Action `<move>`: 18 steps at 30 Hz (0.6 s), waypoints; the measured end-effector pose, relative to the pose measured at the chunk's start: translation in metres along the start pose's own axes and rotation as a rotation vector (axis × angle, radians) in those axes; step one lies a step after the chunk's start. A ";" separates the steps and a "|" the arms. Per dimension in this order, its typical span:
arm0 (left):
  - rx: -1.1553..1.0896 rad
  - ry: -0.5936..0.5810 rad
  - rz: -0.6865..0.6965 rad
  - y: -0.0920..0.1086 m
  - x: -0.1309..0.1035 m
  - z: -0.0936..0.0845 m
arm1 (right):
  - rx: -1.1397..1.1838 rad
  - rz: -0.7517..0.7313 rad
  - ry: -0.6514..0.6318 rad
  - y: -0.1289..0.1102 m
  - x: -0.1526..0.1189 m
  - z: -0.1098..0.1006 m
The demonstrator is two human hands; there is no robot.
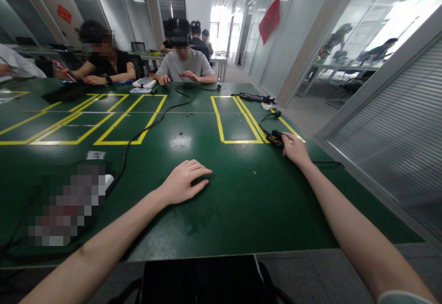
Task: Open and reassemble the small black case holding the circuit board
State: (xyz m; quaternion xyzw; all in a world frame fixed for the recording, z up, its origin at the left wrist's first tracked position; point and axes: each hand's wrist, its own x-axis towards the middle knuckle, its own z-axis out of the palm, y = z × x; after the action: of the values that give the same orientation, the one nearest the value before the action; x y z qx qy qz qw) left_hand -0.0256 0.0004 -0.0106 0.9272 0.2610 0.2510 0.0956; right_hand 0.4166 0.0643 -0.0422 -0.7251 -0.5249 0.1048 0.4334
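Observation:
My left hand [184, 180] rests palm down on the green table [221, 212], its fingers apart and nothing held. Farther right, my right hand [295, 148] has its fingers closed on a small black device [275, 138] that lies near the table's right side. A black cable runs from the device to a round black plug [277, 114] just behind it. Part of the device is hidden by my fingers, and its exact kind is unclear.
Yellow tape outlines [241, 141] mark the table. A long black cable [138, 134] crosses it at the left, near a blurred-out object [69, 203]. A folded black stand [253, 98] lies at the back right. People sit across the table, one in a grey shirt [176, 67].

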 end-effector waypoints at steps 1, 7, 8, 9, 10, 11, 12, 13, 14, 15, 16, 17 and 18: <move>0.002 0.002 -0.002 0.000 0.000 0.000 | 0.011 0.007 0.005 0.001 0.001 0.000; 0.000 -0.001 0.000 0.001 0.000 0.000 | 0.110 0.113 0.048 0.010 0.005 0.001; -0.001 0.001 0.002 0.001 0.000 0.000 | 0.120 0.129 0.055 0.011 0.006 0.001; -0.003 0.002 0.004 0.002 0.000 -0.001 | 0.131 0.141 0.062 0.012 0.007 0.001; -0.004 0.000 0.006 0.002 0.000 -0.001 | 0.142 0.151 0.070 0.013 0.008 0.001; -0.004 -0.003 0.005 0.002 0.000 -0.001 | 0.153 0.159 0.078 0.013 0.009 0.001; -0.003 -0.005 0.004 0.002 0.000 0.000 | 0.164 0.165 0.085 0.013 0.009 0.001; -0.002 -0.007 0.001 0.002 0.000 0.000 | 0.173 0.170 0.092 0.012 0.009 0.001; -0.002 -0.009 -0.001 0.001 0.000 0.000 | 0.182 0.177 0.097 0.011 0.009 0.001; -0.002 -0.009 -0.002 0.001 0.000 0.000 | 0.190 0.181 0.102 0.010 0.008 0.002; -0.003 -0.009 -0.003 0.001 0.000 0.001 | 0.190 0.179 0.104 0.008 0.006 0.002; -0.006 -0.012 -0.005 0.001 0.000 0.001 | 0.180 0.167 0.104 0.007 0.004 0.002; -0.009 -0.014 -0.007 0.001 0.001 0.001 | 0.156 0.143 0.100 0.005 0.003 0.001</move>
State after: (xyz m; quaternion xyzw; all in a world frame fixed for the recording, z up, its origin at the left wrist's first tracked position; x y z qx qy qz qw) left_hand -0.0244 -0.0002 -0.0106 0.9276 0.2623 0.2454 0.1023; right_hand 0.4203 0.0668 -0.0462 -0.7290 -0.4398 0.1399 0.5056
